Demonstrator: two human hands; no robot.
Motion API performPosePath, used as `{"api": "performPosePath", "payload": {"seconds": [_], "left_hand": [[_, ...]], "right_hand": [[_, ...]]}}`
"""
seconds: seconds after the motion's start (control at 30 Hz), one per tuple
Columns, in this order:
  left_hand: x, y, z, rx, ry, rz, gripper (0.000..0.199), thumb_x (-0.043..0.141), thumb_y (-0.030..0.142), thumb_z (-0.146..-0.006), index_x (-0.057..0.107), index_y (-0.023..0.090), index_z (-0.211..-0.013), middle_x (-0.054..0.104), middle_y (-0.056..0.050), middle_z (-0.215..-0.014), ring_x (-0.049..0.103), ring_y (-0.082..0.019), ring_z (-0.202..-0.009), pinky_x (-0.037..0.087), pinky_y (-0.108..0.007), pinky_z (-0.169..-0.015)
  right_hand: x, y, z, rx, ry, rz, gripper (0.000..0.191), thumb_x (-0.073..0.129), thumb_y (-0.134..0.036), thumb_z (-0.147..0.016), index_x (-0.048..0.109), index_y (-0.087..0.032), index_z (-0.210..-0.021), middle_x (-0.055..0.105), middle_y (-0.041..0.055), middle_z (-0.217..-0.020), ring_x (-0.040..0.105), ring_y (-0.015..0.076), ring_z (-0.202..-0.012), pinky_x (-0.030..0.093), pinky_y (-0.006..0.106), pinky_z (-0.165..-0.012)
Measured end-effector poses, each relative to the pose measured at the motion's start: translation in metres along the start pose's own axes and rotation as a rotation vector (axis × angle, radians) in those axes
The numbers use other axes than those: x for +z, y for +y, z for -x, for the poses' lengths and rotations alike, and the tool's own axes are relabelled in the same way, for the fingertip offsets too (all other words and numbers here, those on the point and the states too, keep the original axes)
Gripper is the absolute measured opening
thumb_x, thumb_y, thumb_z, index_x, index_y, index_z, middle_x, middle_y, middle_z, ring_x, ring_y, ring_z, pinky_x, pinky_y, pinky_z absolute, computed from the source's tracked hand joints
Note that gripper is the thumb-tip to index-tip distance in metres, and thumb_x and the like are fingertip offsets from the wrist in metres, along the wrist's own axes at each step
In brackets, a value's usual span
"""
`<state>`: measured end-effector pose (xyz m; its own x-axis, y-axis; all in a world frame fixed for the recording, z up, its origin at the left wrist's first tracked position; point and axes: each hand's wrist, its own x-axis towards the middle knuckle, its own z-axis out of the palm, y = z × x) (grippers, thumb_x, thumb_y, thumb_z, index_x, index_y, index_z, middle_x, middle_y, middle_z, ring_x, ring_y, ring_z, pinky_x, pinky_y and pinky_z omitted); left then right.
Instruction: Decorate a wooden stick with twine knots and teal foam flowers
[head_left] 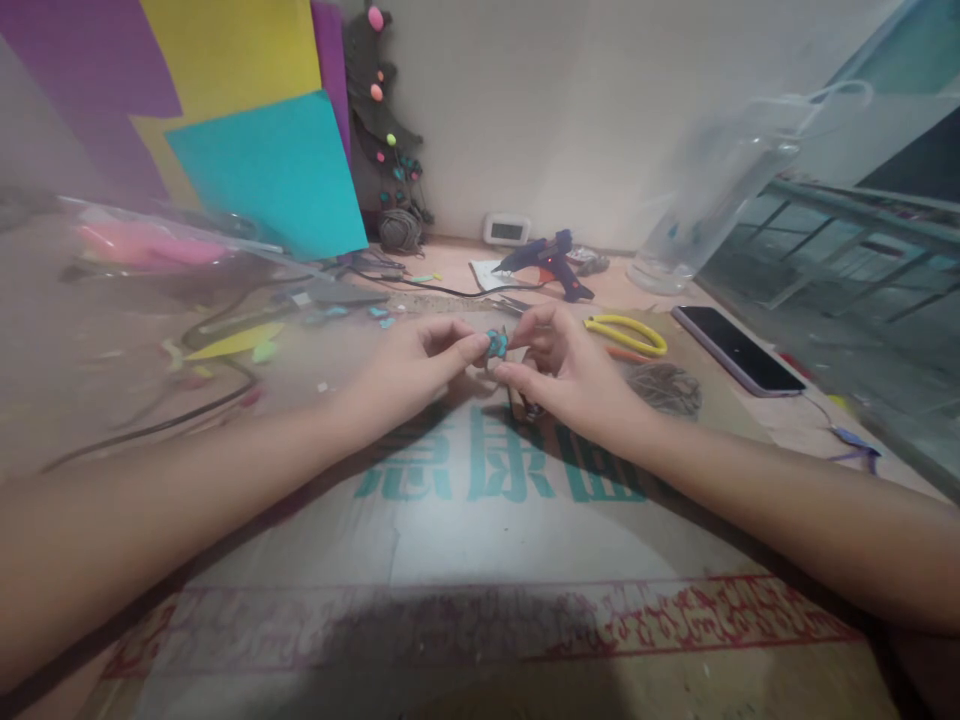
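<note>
Over the cardboard (465, 550), your left hand (442, 352) pinches a blue piece (496, 345), seemingly to steady it, but whether your right hand (574, 375) grips anything is unclear.

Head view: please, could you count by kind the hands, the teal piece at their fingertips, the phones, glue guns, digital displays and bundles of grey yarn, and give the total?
Left hand and right hand: 2
Teal piece: 1
Phone: 1
Glue gun: 1
Digital display: 1
Rear yarn bundle and front yarn bundle: 2
Total: 8
</note>
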<state>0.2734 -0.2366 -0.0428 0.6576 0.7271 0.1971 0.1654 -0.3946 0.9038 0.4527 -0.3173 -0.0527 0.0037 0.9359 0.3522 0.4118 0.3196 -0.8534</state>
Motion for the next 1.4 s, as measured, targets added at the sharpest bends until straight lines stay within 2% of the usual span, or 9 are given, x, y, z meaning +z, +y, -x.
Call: {"api": "performPosePath", "payload": {"seconds": [0.1, 0.23, 0.33, 0.5, 0.73, 0.9, 1.23, 1.4], "left_hand": [[-0.001, 0.001, 0.001, -0.009, 0.025, -0.005, 0.029, 0.059, 0.043, -0.090, 0.064, 0.018, -0.077, 0.064, 0.000, -0.065, 0.054, -0.014, -0.059, 0.041, -0.026, -0.057], [-0.001, 0.001, 0.000, -0.010, 0.037, -0.023, 0.029, 0.059, 0.043, -0.090, 0.063, 0.018, -0.076, 0.061, 0.001, -0.063, 0.053, -0.014, -0.059, 0.039, -0.026, -0.057], [-0.001, 0.001, 0.000, -0.019, 0.053, -0.046, 0.028, 0.060, 0.043, -0.089, 0.062, 0.019, -0.074, 0.059, 0.002, -0.062, 0.052, -0.014, -0.059, 0.039, -0.026, -0.057], [0.000, 0.002, 0.000, 0.019, 0.045, -0.086, 0.028, 0.061, 0.042, -0.088, 0.063, 0.019, -0.072, 0.061, 0.000, -0.068, 0.053, -0.015, -0.063, 0.040, -0.027, -0.061], [0.001, -0.003, 0.000, 0.055, -0.010, -0.107, 0.030, 0.057, 0.042, -0.090, 0.063, 0.018, -0.073, 0.062, 0.000, -0.070, 0.054, -0.015, -0.067, 0.041, -0.026, -0.064], [0.001, -0.005, 0.000, 0.031, -0.051, -0.095, 0.031, 0.057, 0.044, -0.090, 0.066, 0.018, -0.076, 0.063, 0.000, -0.066, 0.054, -0.015, -0.063, 0.040, -0.027, -0.062], [0.001, -0.007, -0.002, 0.029, -0.077, -0.056, 0.029, 0.059, 0.043, -0.088, 0.067, 0.018, -0.077, 0.063, 0.000, -0.067, 0.054, -0.015, -0.062, 0.041, -0.026, -0.061], [0.002, -0.004, -0.001, -0.002, -0.088, -0.018, 0.028, 0.059, 0.042, -0.088, 0.067, 0.018, -0.077, 0.062, 0.000, -0.065, 0.053, -0.014, -0.061, 0.039, -0.026, -0.058]], "right_hand": [[0.004, -0.001, -0.002, 0.154, -0.094, -0.152, 0.037, 0.071, -0.026, -0.082, 0.036, -0.025, -0.094, 0.062, -0.0045, -0.086, 0.053, 0.0055, -0.049, 0.038, 0.019, -0.040], [0.003, -0.004, 0.000, 0.181, -0.164, -0.182, 0.030, 0.066, -0.022, -0.084, 0.037, -0.024, -0.093, 0.060, -0.0079, -0.070, 0.064, 0.0110, -0.060, 0.043, 0.020, -0.048], [-0.002, -0.004, 0.002, 0.081, -0.116, 0.010, 0.023, 0.062, -0.024, -0.089, 0.044, -0.022, -0.103, 0.058, -0.0090, -0.063, 0.061, 0.0112, -0.054, 0.045, 0.024, -0.053], [-0.009, -0.002, 0.002, -0.189, 0.048, 0.341, 0.016, 0.061, -0.020, -0.091, 0.055, -0.019, -0.106, 0.059, -0.0053, -0.067, 0.057, 0.0105, -0.059, 0.043, 0.024, -0.057], [-0.010, -0.002, 0.002, -0.259, 0.075, 0.455, 0.018, 0.064, -0.025, -0.092, 0.063, -0.020, -0.109, 0.056, -0.0051, -0.066, 0.051, 0.0106, -0.057, 0.042, 0.025, -0.058], [-0.011, 0.001, 0.000, -0.421, 0.074, 0.524, 0.012, 0.065, -0.023, -0.091, 0.069, -0.022, -0.102, 0.060, -0.0033, -0.070, 0.049, 0.0109, -0.059, 0.041, 0.026, -0.059], [-0.010, -0.001, 0.001, -0.389, 0.092, 0.547, 0.008, 0.063, -0.022, -0.091, 0.070, -0.022, -0.096, 0.062, -0.0023, -0.070, 0.049, 0.0113, -0.057, 0.041, 0.026, -0.057], [-0.010, 0.000, 0.000, -0.333, 0.107, 0.478, 0.015, 0.065, -0.023, -0.090, 0.064, -0.021, -0.105, 0.056, -0.0051, -0.066, 0.049, 0.0106, -0.056, 0.041, 0.025, -0.056]]}}
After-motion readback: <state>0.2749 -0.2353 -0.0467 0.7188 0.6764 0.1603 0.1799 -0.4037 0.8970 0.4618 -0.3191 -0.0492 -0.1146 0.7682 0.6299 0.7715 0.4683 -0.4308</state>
